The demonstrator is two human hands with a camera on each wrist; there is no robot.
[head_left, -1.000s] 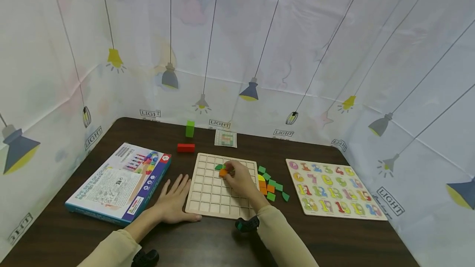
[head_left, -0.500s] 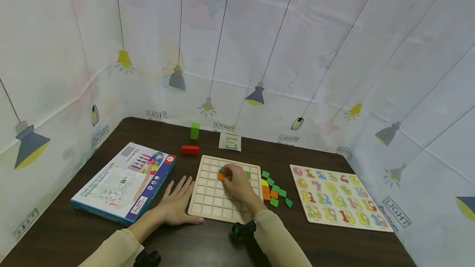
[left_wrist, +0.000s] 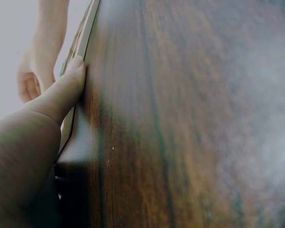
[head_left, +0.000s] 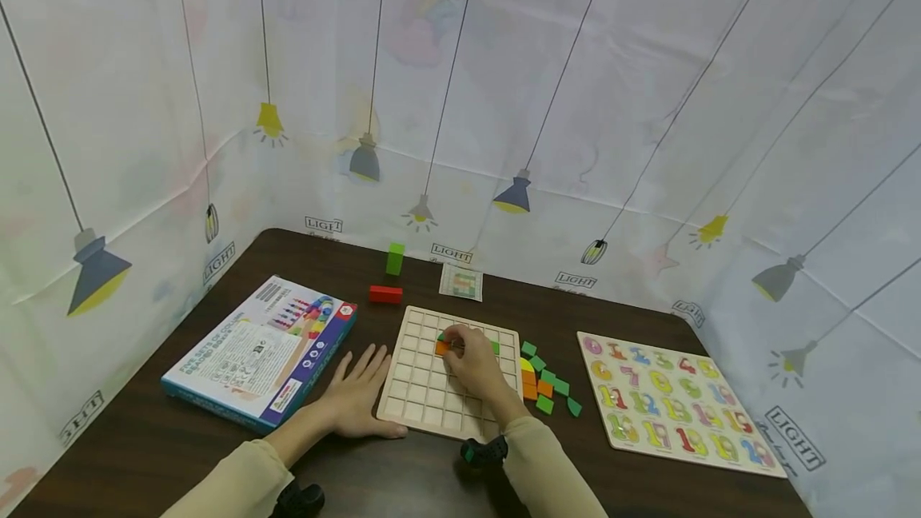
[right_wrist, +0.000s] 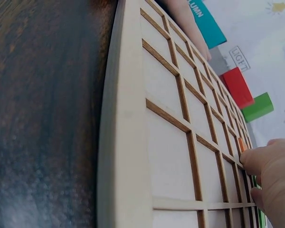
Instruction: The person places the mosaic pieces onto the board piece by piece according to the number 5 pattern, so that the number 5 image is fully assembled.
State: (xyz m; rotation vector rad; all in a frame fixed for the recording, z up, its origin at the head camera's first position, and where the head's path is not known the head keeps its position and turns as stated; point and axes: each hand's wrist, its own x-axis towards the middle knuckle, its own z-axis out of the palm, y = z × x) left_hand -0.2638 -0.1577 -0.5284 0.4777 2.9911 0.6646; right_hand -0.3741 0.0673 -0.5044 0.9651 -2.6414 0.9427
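Left hand (head_left: 360,404) lies spread on the worktop (head_left: 388,478), thumb at the near edge of the grid board (head_left: 413,390), probably steadying it; right hand (head_left: 475,362) touches the orange piece (head_left: 440,348) on its far half, whether pinching I cannot tell

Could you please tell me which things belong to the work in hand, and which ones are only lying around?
Likely in the work:
grid board, next to the left hand
orange piece at the right hand
loose pieces right of the board
probably the pattern card

Apparently only lying around:
box
number board
red block
green block
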